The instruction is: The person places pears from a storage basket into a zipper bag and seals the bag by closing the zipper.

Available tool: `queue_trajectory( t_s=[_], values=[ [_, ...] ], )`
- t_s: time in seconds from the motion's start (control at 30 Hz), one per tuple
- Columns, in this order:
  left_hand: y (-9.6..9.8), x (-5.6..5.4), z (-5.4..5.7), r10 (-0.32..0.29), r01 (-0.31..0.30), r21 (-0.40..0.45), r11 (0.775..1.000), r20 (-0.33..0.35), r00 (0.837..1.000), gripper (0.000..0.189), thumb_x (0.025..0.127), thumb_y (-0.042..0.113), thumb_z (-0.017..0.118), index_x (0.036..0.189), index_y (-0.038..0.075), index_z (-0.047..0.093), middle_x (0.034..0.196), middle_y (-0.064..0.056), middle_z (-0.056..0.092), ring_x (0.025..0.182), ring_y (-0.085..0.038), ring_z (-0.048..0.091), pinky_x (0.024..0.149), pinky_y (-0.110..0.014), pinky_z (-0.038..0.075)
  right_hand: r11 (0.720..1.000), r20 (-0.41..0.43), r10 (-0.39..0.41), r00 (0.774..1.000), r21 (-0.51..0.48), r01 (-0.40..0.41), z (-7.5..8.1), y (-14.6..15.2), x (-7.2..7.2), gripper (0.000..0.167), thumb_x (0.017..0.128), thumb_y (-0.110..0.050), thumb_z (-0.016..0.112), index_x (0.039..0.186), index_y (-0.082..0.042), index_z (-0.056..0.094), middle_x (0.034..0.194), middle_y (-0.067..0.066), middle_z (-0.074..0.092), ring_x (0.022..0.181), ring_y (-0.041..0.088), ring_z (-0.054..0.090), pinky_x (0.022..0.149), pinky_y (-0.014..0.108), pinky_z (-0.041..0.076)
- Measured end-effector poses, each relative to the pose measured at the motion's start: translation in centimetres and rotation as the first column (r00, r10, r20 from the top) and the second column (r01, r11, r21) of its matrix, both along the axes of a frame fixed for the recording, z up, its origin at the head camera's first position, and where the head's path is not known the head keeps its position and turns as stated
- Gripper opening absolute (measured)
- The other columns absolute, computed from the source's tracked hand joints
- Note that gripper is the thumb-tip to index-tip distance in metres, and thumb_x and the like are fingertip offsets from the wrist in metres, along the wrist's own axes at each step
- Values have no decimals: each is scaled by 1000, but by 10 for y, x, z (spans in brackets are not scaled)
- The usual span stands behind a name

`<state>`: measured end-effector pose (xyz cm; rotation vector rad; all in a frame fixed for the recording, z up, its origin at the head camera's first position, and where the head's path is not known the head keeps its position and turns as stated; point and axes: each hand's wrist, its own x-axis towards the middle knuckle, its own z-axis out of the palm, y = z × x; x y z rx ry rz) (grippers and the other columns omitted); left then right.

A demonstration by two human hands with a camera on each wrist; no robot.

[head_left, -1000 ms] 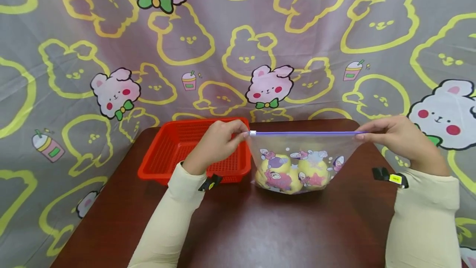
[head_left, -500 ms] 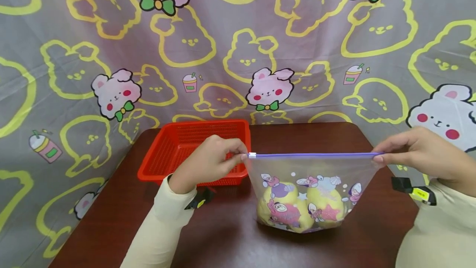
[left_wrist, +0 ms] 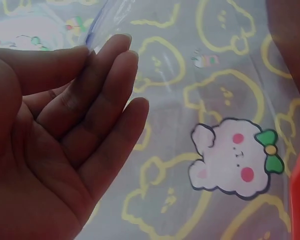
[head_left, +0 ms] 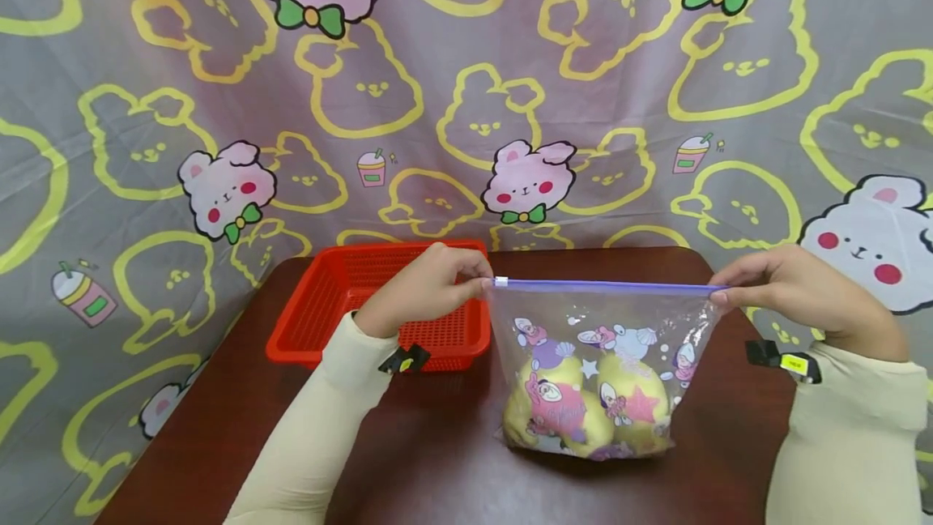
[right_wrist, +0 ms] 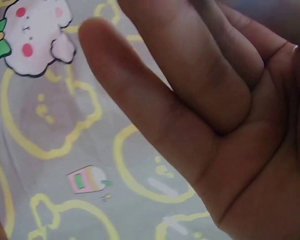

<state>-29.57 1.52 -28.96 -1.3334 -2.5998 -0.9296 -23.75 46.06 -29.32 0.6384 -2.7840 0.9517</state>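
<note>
A clear zip bag [head_left: 619, 318] with a purple top strip and printed pink and purple sea motifs hangs between my hands in the head view. Several round yellow fruits [head_left: 599, 428] fill its lower part. My left hand [head_left: 430, 286] pinches the top left corner, right beside the white slider [head_left: 500, 281]. At the opposite corner my right hand [head_left: 809, 290] pinches the strip between thumb and fingers. The strip runs straight between both hands. In the left wrist view a bit of the bag [left_wrist: 107, 22] shows at the thumb tip; the right wrist view shows mostly fingers and palm.
A red plastic basket [head_left: 291, 339] with perforated walls stands on the dark brown table [head_left: 430, 460], behind and left of the bag, partly covered by my left hand. A grey curtain [head_left: 437, 39] with cartoon rabbits hangs right behind the table's far edge.
The bag, held at both corners, first came lower and nearer with the hands, its strip pulled wider. Since then the hands have risen slightly and the right hand has moved left.
</note>
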Motion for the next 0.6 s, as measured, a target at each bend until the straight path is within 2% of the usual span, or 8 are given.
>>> queue_trajectory(
  t_s=[0.07,0.17,0.23,0.43,0.53,0.6],
  values=[
    [3,-10,1,19,-19,-18,1000,10,1000,4,93,13,67,88,14,68,76,12,67,66,-10,59,64,-27,51,999,23,-46,999,11,46,-4,1,-10,6,86,-17,76,91,-15,76,78,-2,71,75,14,62,65,25,49],
    [7,-24,1,54,-53,-57,997,22,998,6,93,13,67,87,15,68,74,9,65,65,-12,58,63,-28,51,993,76,-116,990,23,115,-12,3,-24,18,88,-27,74,98,-12,76,83,-1,71,82,16,62,69,30,50],
    [9,-33,0,82,-79,-88,993,30,996,7,93,15,67,87,15,68,73,7,65,64,-14,57,61,-28,51,991,103,-135,986,8,135,-17,3,-34,24,89,-29,73,103,-10,74,87,1,71,86,17,61,73,33,50],
    [14,-60,-5,135,-129,-160,979,30,990,8,93,17,67,85,15,69,72,3,63,65,-15,56,62,-28,49,993,101,-100,990,-53,105,-29,1,-66,29,91,-26,71,108,-3,72,90,5,71,87,18,63,73,28,51],
    [20,-75,-8,133,-129,-198,972,6,991,10,94,15,66,84,14,70,71,2,61,64,-15,54,62,-28,46,991,109,-103,989,-75,112,-36,2,-81,31,92,-26,69,111,-2,70,93,6,71,86,16,63,73,26,51],
    [25,-85,-10,126,-132,-238,962,-38,991,12,93,14,65,83,13,70,70,2,60,64,-15,52,63,-28,44,986,127,-117,985,-103,130,-44,3,-90,33,93,-27,68,112,-1,70,96,7,71,87,14,63,75,28,51]
  ],
)
